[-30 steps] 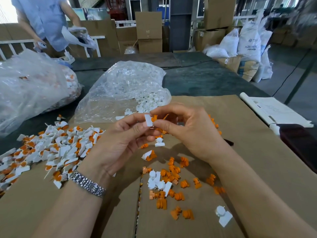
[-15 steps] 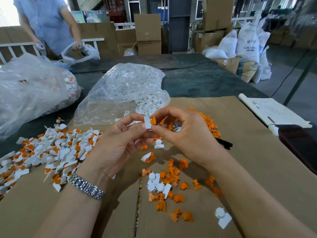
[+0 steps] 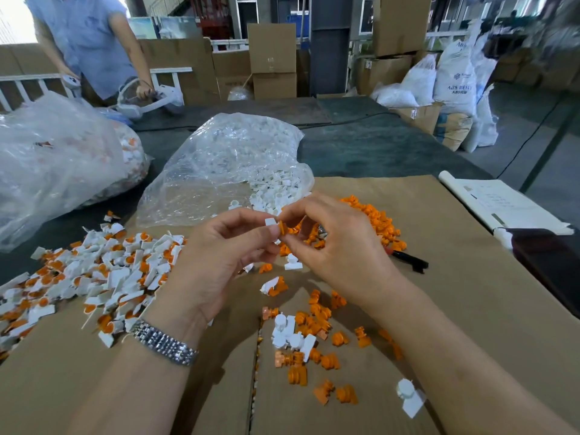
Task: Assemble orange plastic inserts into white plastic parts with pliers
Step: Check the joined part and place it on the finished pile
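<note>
My left hand (image 3: pixel 219 262) pinches a small white plastic part (image 3: pixel 271 221) between thumb and forefinger. My right hand (image 3: pixel 342 252) pinches an orange insert (image 3: pixel 282 228) and holds it against the white part. Both hands hover above the cardboard sheet (image 3: pixel 455 309). Black-handled pliers (image 3: pixel 409 262) lie on the cardboard behind my right hand, mostly hidden. Loose orange inserts (image 3: pixel 314 321) and several white parts (image 3: pixel 287 334) lie below my hands. A heap of orange inserts (image 3: pixel 379 221) sits beyond my right hand.
A pile of joined white-and-orange pieces (image 3: pixel 94 277) lies at the left. A clear bag of white parts (image 3: pixel 232 161) sits ahead, a larger bag (image 3: pixel 56 164) at far left. Papers (image 3: pixel 499 202) and a dark object (image 3: pixel 552 265) lie at the right. A person (image 3: pixel 88 48) stands across the table.
My hands stay together while the orange insert has shifted right up to the white part. The person opposite has lowered a white object onto the table.
</note>
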